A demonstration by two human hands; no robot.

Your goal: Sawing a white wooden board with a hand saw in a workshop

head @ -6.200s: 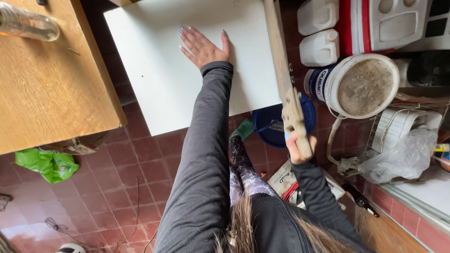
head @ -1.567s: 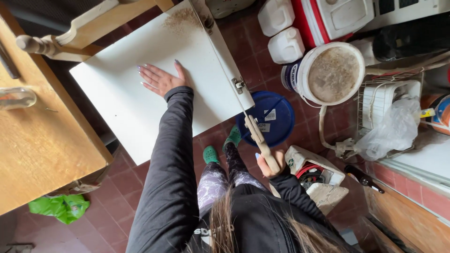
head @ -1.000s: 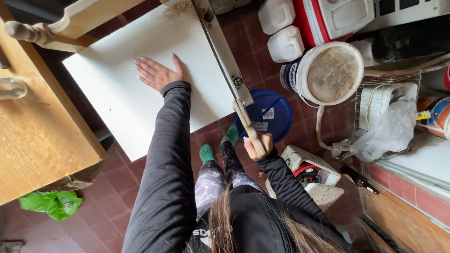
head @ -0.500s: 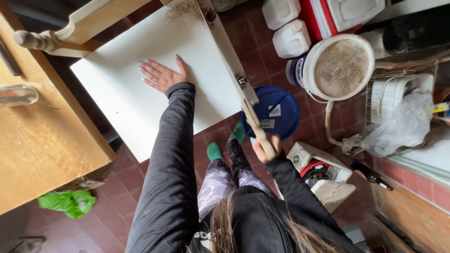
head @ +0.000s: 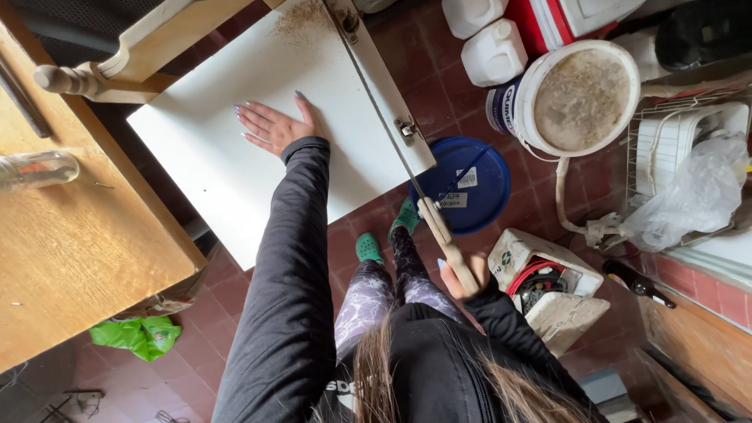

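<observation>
The white board (head: 235, 164) is pressed flat by the left hand (head: 270, 125), fingers spread, nothing grasped. The wooden handle of the saw (head: 392, 133) is enclosed by the right hand (head: 464, 278), its grip fully closed. From that grip the blade runs toward 11 o'clock along the board's right edge, sawdust (head: 301, 16) lying at its far end

White board (head: 235, 172), blue lid (head: 470, 168), green clogs (head: 368, 247), red-brown floor tiles (head: 227, 290), black sleeves (head: 290, 274).
</observation>
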